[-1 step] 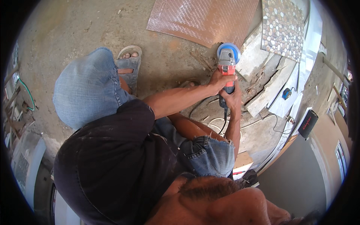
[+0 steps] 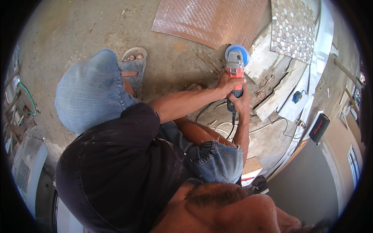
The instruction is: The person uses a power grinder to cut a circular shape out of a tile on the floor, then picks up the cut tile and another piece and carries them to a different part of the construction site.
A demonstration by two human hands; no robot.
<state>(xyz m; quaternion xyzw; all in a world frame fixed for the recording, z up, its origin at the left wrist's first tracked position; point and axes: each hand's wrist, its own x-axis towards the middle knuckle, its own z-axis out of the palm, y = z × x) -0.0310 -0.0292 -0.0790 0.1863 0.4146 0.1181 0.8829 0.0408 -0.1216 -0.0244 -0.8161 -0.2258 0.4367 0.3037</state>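
Both my hands are closed around a red, grey and black angle grinder (image 2: 236, 72). My left hand (image 2: 228, 84) wraps its red body near the head, the thumb lying across it. Farther back, my right hand (image 2: 241, 101) grips the black rear part, where the power cord (image 2: 233, 118) comes out. A blue disc (image 2: 244, 53) on the grinder's head is at the near edge of a brown textured tile (image 2: 194, 19). There the tile's edge has a rounded notch. I cannot tell whether the disc touches the tile.
A pebble-patterned tile (image 2: 293, 31) lies at the far right, over broken pale slabs (image 2: 281, 87). A blue tape measure (image 2: 297, 96) rests on a white strip. Loose cord (image 2: 268, 125) coils near my right leg. My sandalled left foot (image 2: 134, 72) stands on the concrete floor.
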